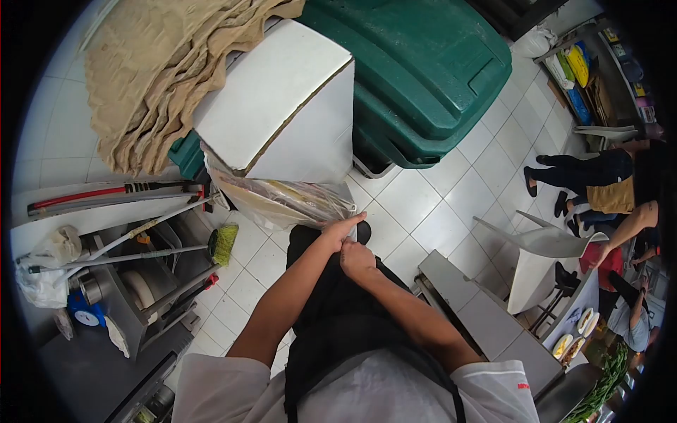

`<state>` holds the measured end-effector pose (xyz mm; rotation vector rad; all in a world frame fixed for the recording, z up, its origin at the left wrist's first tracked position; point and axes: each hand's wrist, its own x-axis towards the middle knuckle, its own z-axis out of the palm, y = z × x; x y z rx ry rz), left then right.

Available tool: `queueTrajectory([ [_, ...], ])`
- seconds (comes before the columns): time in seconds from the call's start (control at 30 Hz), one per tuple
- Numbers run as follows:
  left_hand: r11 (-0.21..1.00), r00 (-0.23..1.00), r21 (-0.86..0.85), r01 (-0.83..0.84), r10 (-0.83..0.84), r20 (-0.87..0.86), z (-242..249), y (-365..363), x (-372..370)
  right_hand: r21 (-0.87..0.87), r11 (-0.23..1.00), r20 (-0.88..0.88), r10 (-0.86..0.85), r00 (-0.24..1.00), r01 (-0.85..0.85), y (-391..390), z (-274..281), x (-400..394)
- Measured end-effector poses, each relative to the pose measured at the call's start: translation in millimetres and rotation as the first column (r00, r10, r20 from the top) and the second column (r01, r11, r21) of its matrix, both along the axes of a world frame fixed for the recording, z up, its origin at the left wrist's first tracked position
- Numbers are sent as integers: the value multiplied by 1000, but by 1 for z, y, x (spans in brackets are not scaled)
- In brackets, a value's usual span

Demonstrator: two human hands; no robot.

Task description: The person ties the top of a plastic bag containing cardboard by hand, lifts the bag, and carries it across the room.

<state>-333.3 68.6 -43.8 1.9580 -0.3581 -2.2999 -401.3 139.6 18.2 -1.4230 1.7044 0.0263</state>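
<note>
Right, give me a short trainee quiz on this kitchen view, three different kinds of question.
1. True or false: the left hand touches the clear plastic bag.
2. What colour is the big bin? A red, B green, C blue.
3. Fill in: the right hand rests against the black ____.

Key: 1 true; 2 B; 3 apron.

My hands [349,243] meet just before me, touching a bag [282,197] that lies under a box [282,106]. I note a bin [423,70] right of the box, brooms [141,225] left, a counter [486,317] at my right.
</note>
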Motion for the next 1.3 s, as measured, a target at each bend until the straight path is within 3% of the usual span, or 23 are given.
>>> queueTrajectory([
  [0.03, 1000, 1000, 1, 6, -6, -1, -9, -3, -1, -25, 1000, 4, -4, 1000, 4, -1, 0, 0],
  [0.1, 987, 996, 157, 39, -27, -80, -32, -4, 0, -43, 999, -54, 28, 998, -31, 0, 5, -1],
  [0.2, 986, 1000, 166, -19, 22, -13, -21, -8, -8, -81, 997, -82, 11, 997, -17, 1, 3, -2],
  [0.33, 1000, 992, 0, -23, 22, 124, -5, -3, -18, -145, 973, 61, -173, 983, 180, 20, -6, -9],
  [0.4, 983, 976, 141, 118, -141, 164, -2, -5, -16, -144, 969, 60, -193, 979, 199, 31, -14, -17],
  [0.43, 982, 976, 144, 119, -142, 164, -4, -4, -14, -149, 965, 61, -207, 976, 214, 36, -21, -21],
  [0.53, 973, 969, 5, 231, -230, 95, -8, 3, -4, -211, 970, 55, -111, 992, 120, 39, -38, -40],
  [0.6, 845, 846, -139, 516, -479, 233, 3, 1, -3, -218, 976, 41, -16, 999, 25, 33, -52, -58],
  [0.63, 843, 843, -136, 520, -482, 240, 13, -1, -3, -219, 975, 49, -20, 999, 30, 29, -60, -58],
  [0.7, 551, 536, -131, 824, -685, 494, 31, -4, -5, -286, 958, 68, 3, 998, 16, 27, -73, -54],
  [0.73, 550, 534, -130, 825, -682, 499, 25, -4, -4, -231, 973, 27, 35, 999, -28, 22, -80, -48],
  [0.8, 137, 271, -240, 961, -639, 720, 17, 6, 5, -193, 981, 15, 26, 1000, -22, 18, -91, -30],
  [0.83, 140, 268, -233, 962, -636, 723, 18, 9, 9, -156, 988, -5, 16, 1000, -16, 14, -97, -20],
  [0.9, 230, 417, -354, 907, -613, 671, 22, 18, 13, -87, 996, 17, -20, 1000, 22, 9, -101, 2],
  [0.97, 183, 428, -397, 899, -551, 716, 20, 30, 15, 1, 993, 45, -120, 992, 120, 3, -108, 20],
  [1.03, 368, 506, -373, 852, -389, 770, 25, 40, 10, -10, 988, 97, -153, 983, 155, 6, -135, 35],
  [1.13, 456, 535, -370, 809, -313, 785, 38, 42, 3, 10, 979, 112, -202, 973, 202, 25, -203, 43],
  [1.17, 477, 553, -381, 792, -297, 779, 34, 43, 6, -299, 954, 181, 80, 980, -22, 35, -218, 31],
  [1.2, 438, 564, -416, 797, -293, 772, 27, 47, 10, -582, 786, 165, 367, 915, -210, 40, -225, 18],
  [1.27, 416, 597, -468, 780, -270, 755, 14, 54, 14, -54, 959, 146, 284, 948, -279, 9, -113, -13],
  [1.3, 422, 645, -522, 742, -236, 727, 9, 59, 14, 209, 931, 78, 290, 954, -300, -9, -50, -30],
])
